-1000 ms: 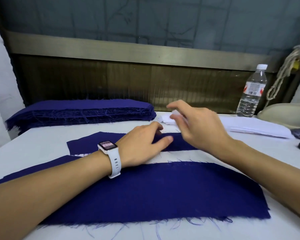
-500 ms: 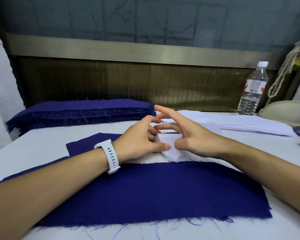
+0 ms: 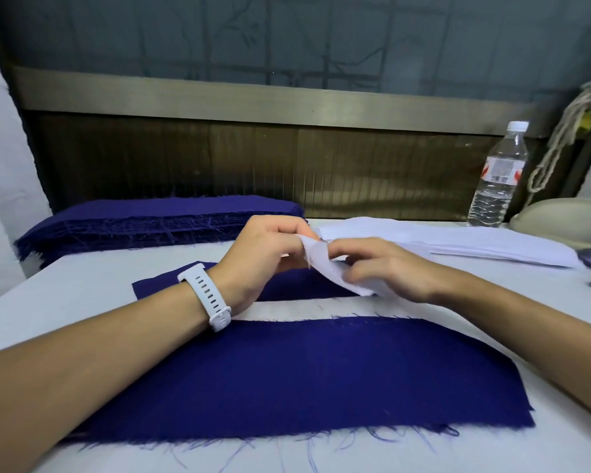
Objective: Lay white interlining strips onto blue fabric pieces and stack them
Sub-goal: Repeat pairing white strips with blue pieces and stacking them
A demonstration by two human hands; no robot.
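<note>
my left hand (image 3: 267, 254) pinches the top corner of a white strip (image 3: 331, 271) between thumb and fingertips. my right hand (image 3: 386, 268), fingers curled, grips the same strip just beside it. under both hands lies a small blue piece (image 3: 304, 285), with a larger blue piece (image 3: 321, 377) nearer me. beyond my left fingers sits the blue stack (image 3: 157, 220), and beyond my right, the white pile (image 3: 458, 240) and a water bottle (image 3: 498, 175).

A thin white interlining strip (image 3: 325, 269) hangs tilted, its top corner pinched by the fingers (image 3: 350, 248) of the left hand (image 3: 263, 254) and the right hand (image 3: 389, 271). Under the fingers lies a small blue fabric piece (image 3: 297, 286), flat. Nearer than them lies a wide frayed blue piece (image 3: 321, 377). Beyond the fingers are a blue stack (image 3: 157, 220) to the left and a white strip pile (image 3: 458, 242) to the right.
</note>
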